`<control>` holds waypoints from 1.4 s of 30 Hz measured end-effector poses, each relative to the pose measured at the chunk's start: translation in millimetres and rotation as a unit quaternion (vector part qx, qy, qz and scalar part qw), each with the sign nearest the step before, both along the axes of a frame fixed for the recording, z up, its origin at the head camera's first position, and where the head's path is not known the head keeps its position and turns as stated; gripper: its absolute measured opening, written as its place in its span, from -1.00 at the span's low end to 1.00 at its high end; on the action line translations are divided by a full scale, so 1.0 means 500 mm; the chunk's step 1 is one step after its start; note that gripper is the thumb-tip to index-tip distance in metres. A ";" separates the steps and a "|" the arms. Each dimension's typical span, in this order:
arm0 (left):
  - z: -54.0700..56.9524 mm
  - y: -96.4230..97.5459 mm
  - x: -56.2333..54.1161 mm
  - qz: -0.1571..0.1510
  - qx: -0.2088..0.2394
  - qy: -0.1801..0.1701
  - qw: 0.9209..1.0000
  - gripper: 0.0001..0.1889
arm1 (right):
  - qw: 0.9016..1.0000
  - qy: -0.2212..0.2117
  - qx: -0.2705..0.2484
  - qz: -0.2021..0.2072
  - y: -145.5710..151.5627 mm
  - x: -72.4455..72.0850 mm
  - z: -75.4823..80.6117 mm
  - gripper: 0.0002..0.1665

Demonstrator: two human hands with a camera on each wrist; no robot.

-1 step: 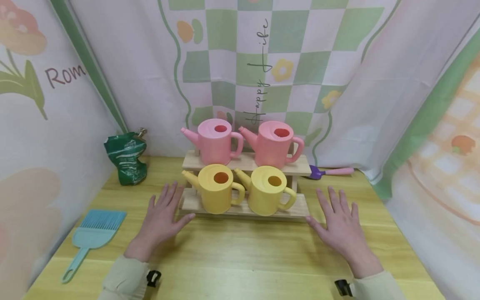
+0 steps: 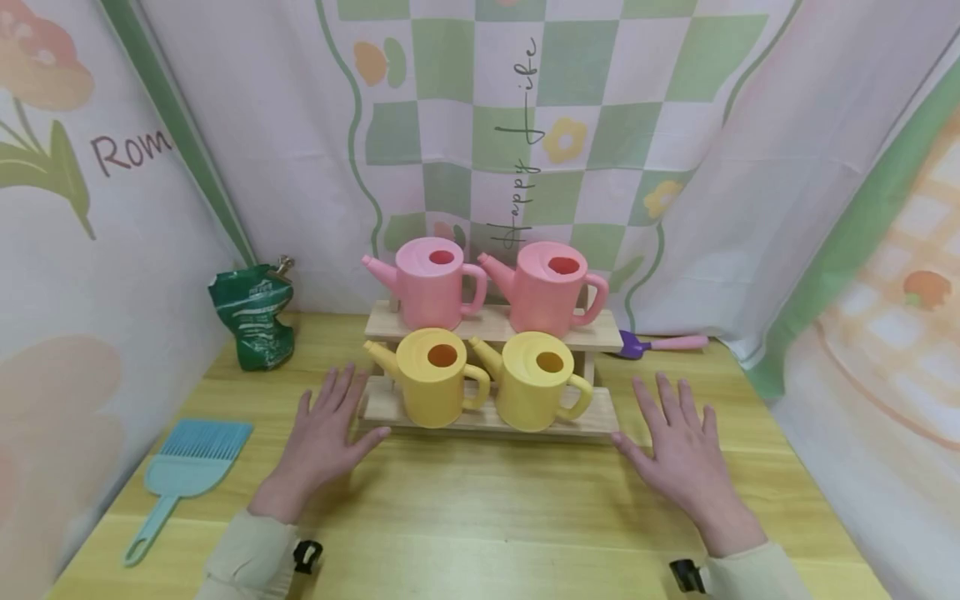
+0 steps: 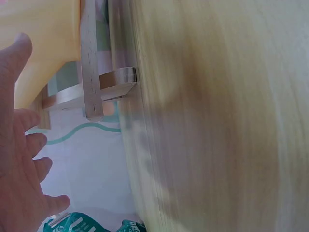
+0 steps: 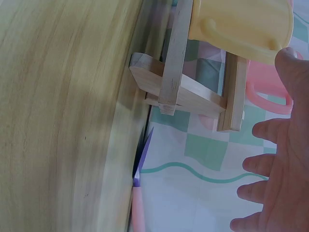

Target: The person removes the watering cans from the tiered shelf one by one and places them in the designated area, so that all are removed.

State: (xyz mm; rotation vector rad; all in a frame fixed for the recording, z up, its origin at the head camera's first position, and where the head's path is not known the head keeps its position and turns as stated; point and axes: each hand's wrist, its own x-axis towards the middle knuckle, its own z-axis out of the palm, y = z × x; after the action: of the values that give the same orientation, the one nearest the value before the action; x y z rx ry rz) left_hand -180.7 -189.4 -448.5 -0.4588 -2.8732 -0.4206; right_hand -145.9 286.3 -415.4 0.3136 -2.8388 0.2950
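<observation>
A two-step wooden stand (image 2: 600, 414) holds toy-like watering cans. On its upper step are a pink watering can (image 2: 429, 292) at left and a coral-pink watering can (image 2: 546, 296) at right. Two yellow ones, a left yellow watering can (image 2: 431, 392) and a right yellow watering can (image 2: 531, 392), stand on the lower step. All spouts point left, handles right. My left hand (image 2: 321, 437) is spread palm down beside the stand's left end, holding nothing. Likewise spread and holding nothing, my right hand (image 2: 678, 450) is at the right end, its thumb close to the lower step's corner.
On the wooden table (image 2: 465, 517), a light-blue brush (image 2: 187, 467) lies at left. Behind it stands a crumpled green bag (image 2: 258, 321) with a metal clip. A purple trowel with a pink handle (image 2: 678, 342) lies at the back right. Printed curtains (image 2: 300, 167) border the table.
</observation>
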 end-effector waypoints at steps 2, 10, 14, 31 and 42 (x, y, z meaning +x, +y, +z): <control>0.000 0.000 0.000 0.000 0.000 -0.001 1.000 -0.02 | 1.000 0.001 0.000 0.001 0.000 0.000 0.000 -0.02; 0.001 -0.002 0.000 0.001 0.003 -0.003 1.000 -0.05 | 1.000 -0.001 -0.001 0.004 0.001 -0.001 0.004 -0.02; -0.003 -0.003 -0.005 0.000 0.010 -0.007 1.000 -0.08 | 1.000 -0.001 -0.006 0.005 0.004 -0.003 0.006 -0.03; -0.032 0.028 -0.086 0.000 0.119 -0.003 0.993 -0.40 | 0.986 0.059 -0.126 0.091 0.018 -0.070 0.066 -0.19; -0.045 0.044 -0.120 0.039 0.150 -0.045 0.987 -0.47 | 0.964 0.001 -0.245 0.099 -0.003 -0.126 0.126 -0.25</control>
State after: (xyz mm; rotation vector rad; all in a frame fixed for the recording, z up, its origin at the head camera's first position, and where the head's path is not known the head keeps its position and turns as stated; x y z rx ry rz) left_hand -240.6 -167.5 -471.0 -0.2783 -2.8312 -0.8639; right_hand -208.8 284.6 -352.4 0.4847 -2.6160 1.0116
